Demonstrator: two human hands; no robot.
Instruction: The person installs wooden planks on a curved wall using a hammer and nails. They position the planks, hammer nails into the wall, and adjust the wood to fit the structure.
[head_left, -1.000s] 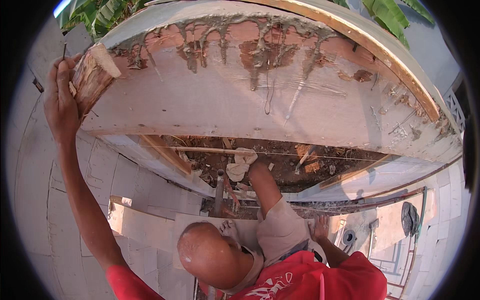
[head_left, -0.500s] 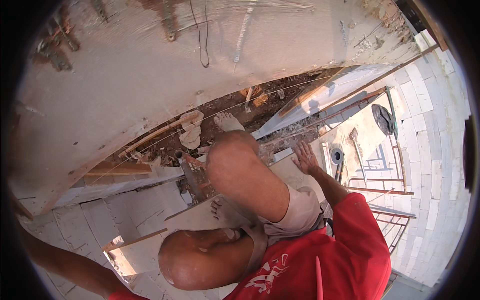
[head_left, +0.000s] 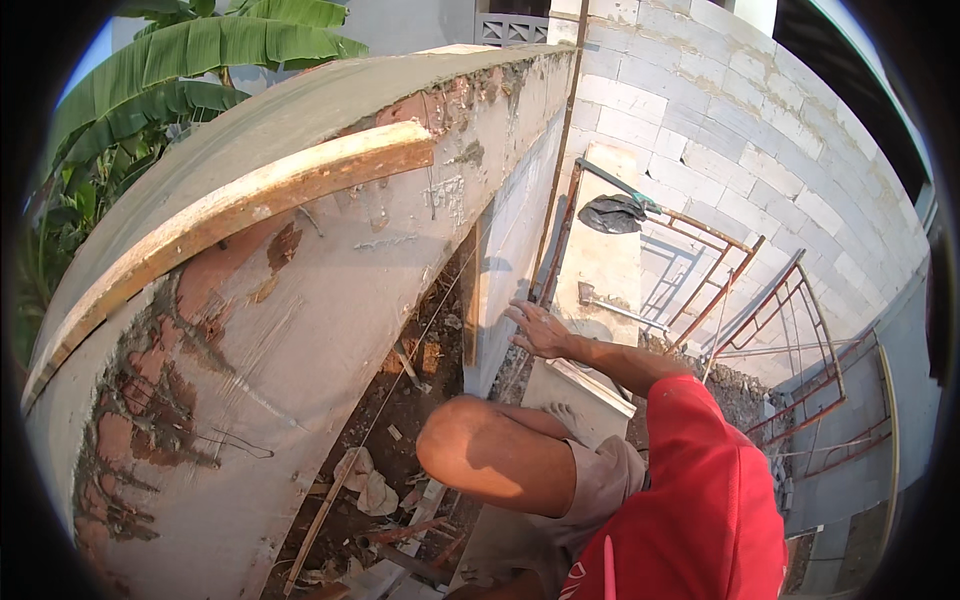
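My right hand is held out in front of my bent knee with its fingers stretched and apart, and nothing shows in it. Below it, or just beyond its fingertips, runs the side of a white block wall; I cannot tell whether the hand touches it. Nearest to the wrist lie pale planks, and a hammer-like tool with a long light handle rests on the board farther off. My left hand and forearm are out of the picture.
A sloping concrete slab fills the left, with a curved-looking timber along it. Below is a dirt trench with a cloth and a taut string. Rusty scaffold frames and a black plastic bag are at the right.
My view has swung up, bringing the timber, banana leaves and block wall into sight. My right hand has lifted from the plank it was leaning on. My left forearm has left the picture.
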